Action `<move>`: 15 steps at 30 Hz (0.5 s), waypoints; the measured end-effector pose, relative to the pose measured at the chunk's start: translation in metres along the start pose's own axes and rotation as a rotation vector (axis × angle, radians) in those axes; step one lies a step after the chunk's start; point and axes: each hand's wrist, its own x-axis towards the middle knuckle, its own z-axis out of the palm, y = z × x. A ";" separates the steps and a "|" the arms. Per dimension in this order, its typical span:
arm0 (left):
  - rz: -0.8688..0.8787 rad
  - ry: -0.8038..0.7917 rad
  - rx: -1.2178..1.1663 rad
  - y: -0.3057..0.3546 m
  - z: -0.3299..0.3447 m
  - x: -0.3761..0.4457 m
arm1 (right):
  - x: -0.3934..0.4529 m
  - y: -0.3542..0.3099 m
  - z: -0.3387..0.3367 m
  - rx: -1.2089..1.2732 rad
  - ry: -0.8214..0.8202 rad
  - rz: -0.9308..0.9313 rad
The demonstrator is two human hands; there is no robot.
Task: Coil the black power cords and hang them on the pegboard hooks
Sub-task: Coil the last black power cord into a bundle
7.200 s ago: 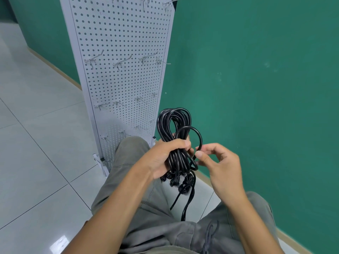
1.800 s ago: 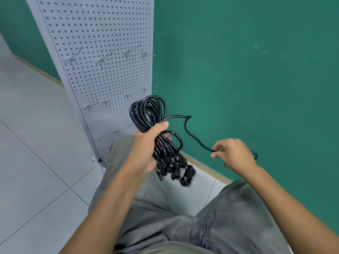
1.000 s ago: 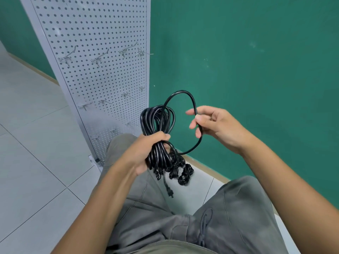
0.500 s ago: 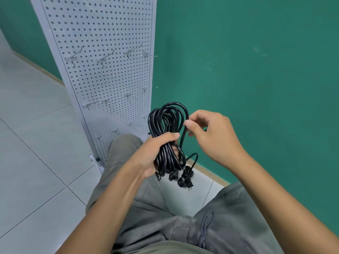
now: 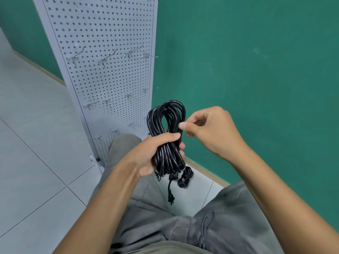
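Since half a second ago, the right hand has drawn the last loop snug against the bundle of coiled black power cords, its grip pinching one strand. His left hand grips the bundle's middle, above his lap, near the white perforated pegboard. If that fist loosens, the dangling plug could probably drag loops free.

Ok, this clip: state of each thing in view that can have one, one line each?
Cord bundle: coiled in loops, held upright, not hung.
Plug end: dangles free below the bundle.
Left hand: grips the bundle's middle.
Right hand: pinches a strand at the bundle's right side.
Pegboard hooks: bare.
Pegboard: standing upright on the floor.
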 end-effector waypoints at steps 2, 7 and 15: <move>0.008 -0.010 -0.065 -0.002 -0.001 0.004 | 0.001 0.000 0.004 0.058 0.015 0.012; 0.111 0.058 -0.183 -0.003 0.006 0.007 | -0.003 0.017 0.040 0.500 -0.013 0.133; 0.162 0.299 -0.212 0.003 -0.018 0.010 | -0.035 0.054 0.060 0.651 -0.388 0.210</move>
